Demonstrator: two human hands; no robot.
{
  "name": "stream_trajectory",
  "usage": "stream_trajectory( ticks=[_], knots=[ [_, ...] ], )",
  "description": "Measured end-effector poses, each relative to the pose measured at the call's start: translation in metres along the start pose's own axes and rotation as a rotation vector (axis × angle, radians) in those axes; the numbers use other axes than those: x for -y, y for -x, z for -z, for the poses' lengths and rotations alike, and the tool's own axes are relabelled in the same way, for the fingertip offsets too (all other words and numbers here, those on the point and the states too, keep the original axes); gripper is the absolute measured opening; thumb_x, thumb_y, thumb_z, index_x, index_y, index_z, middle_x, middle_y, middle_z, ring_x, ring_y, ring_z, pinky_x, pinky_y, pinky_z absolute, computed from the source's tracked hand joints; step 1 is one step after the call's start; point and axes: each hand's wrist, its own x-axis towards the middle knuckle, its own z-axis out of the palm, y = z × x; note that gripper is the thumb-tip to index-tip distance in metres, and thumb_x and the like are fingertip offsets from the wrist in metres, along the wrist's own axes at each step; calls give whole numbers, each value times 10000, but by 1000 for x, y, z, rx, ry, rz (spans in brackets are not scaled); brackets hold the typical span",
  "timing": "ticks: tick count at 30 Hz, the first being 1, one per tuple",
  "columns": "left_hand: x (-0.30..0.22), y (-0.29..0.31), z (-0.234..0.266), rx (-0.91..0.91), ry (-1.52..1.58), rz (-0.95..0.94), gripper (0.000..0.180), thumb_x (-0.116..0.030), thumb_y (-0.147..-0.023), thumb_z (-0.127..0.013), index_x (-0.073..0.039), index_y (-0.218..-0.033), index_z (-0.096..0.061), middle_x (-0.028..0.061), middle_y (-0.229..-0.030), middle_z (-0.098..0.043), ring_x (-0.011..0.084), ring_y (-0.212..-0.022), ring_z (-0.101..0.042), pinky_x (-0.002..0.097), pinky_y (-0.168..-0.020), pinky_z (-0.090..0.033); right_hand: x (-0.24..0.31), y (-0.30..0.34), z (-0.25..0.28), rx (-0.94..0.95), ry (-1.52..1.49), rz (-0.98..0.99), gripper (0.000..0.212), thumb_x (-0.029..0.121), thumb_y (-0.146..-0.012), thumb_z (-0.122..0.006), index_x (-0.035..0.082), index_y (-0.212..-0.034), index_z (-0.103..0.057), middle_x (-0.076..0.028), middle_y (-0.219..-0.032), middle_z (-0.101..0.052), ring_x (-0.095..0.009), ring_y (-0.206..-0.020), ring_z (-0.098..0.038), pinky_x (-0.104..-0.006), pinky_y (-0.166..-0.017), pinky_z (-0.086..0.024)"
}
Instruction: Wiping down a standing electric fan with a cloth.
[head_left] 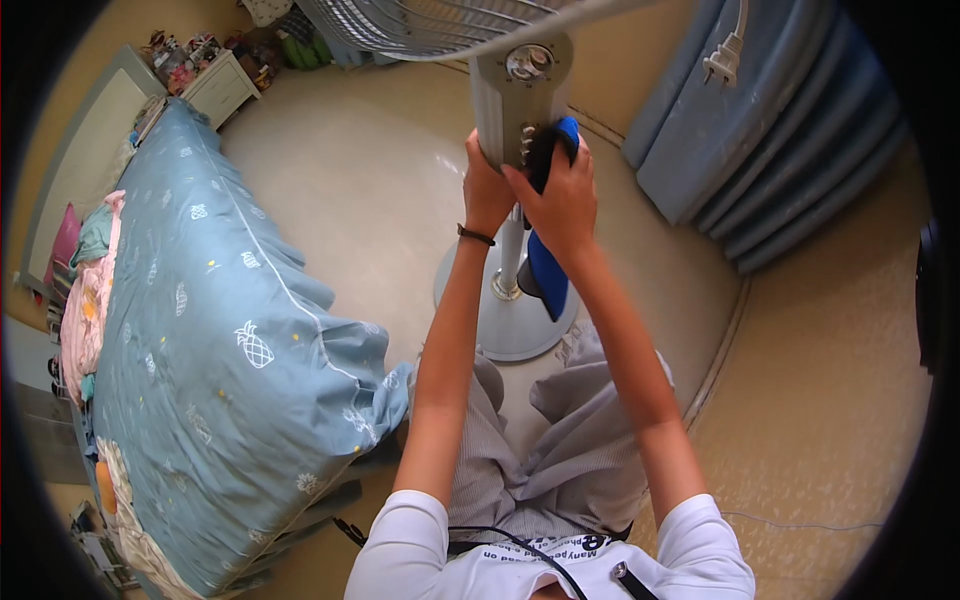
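Note:
A pedestal fan (490, 110) in pale grey stands upright in front of me, its wire cage (420, 25) cut off by the top edge. My left hand (487, 188) wraps round the left side of the control housing, just below the knob and beside the row of buttons. On the housing's right side, my right hand (565, 195) grips a blue and black cloth (546, 275), pressing its upper part against the column. The lower part hangs beside the pole, over the round base (470, 320). My fingertips behind the housing are hidden.
A bed with a blue pineapple-print cover (230, 330) fills the left side. Blue curtains (770, 130) hang at the upper right, with a white plug (722, 62) dangling before them. Far left, a white cabinet (220, 88) carries toys. A thin cable (800, 523) runs at lower right.

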Motion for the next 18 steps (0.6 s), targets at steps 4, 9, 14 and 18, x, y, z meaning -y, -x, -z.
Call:
stream_trajectory(
  ticks=[4, 9, 14, 18],
  knots=[
    [5, -2, -5, 7, 113, -94, 761, -259, -747, -713, -78, -1334, -264, 176, -1183, -537, 354, -1047, -554, 403, -821, -457, 23, -7, -15, -38, 6, -164, 845, 510, -678, -713, -106, -1184, -434, -303, -1301, -321, -460, -1166, -351, -526, -1017, -264],
    [22, 3, -8, 68, 1070, 275, 491, -326, -920, -486, -77, -1319, -344, 124, -1244, -492, 254, -1102, -515, 353, -894, -425, 51, -21, -33, -119, -35, -328, 882, 456, -652, -755, -125, -1200, -380, -322, -1316, -297, -461, -1213, -316, -536, -1039, -229],
    [-16, 15, -21, -53, 473, 183, 499, -363, -931, -460, -74, -1322, -349, 115, -1222, -501, 233, -1098, -516, 350, -900, -425, 44, -30, -29, -232, 52, -388, 980, 437, -596, -796, -162, -1224, -341, -346, -1296, -321, -460, -1203, -349, -497, -1022, -286],
    [-15, 21, -25, 10, 545, 184, 525, -371, -930, -466, -67, -1336, -334, 119, -1193, -506, 233, -1093, -517, 352, -905, -425, 42, -30, -23, -259, 17, -400, 937, 398, -592, -809, -136, -1208, -346, -320, -1311, -323, -437, -1219, -334, -533, -1031, -239]
  ],
)
